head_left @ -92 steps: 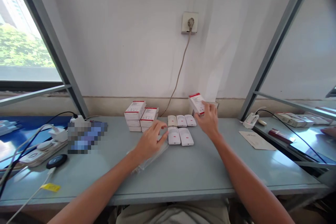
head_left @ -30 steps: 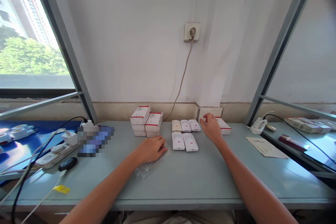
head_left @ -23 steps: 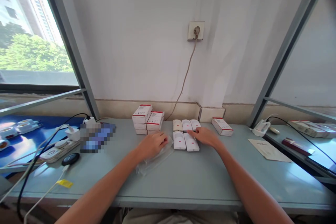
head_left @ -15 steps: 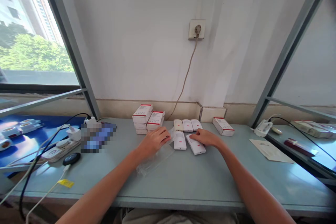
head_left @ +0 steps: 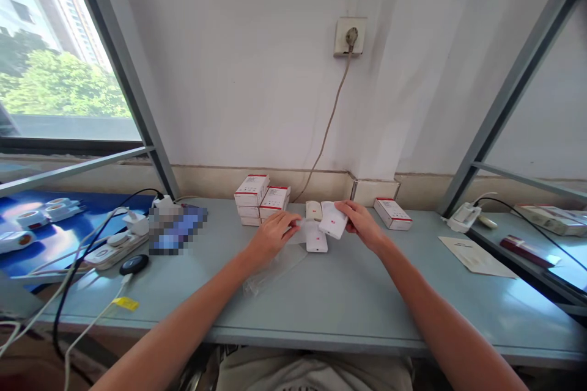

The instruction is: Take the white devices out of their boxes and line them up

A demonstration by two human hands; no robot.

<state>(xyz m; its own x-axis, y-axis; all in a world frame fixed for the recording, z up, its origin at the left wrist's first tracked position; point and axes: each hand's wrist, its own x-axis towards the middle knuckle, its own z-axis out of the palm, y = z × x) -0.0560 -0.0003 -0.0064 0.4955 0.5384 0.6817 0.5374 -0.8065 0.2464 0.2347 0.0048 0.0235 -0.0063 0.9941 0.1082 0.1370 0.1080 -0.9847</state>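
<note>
My right hand (head_left: 360, 223) grips a white device (head_left: 333, 221) with a small red mark by its right edge, tilted above the table. Beneath and to the left of it lie another white device (head_left: 316, 238) and a cream one (head_left: 313, 211). My left hand (head_left: 276, 233) is pinched on the edge of a clear plastic bag (head_left: 275, 269), which spreads over the table below that hand. Other devices behind the raised one are mostly hidden.
White boxes with red edges (head_left: 252, 190) are stacked behind my left hand. One more box (head_left: 393, 214) lies at the back right. A power strip (head_left: 110, 249), cables and a black puck (head_left: 134, 264) are left; a paper sheet (head_left: 477, 256) is right.
My right hand has lifted the white device off the table and moved it up and to the left, over the back row. The view has shifted slightly.
</note>
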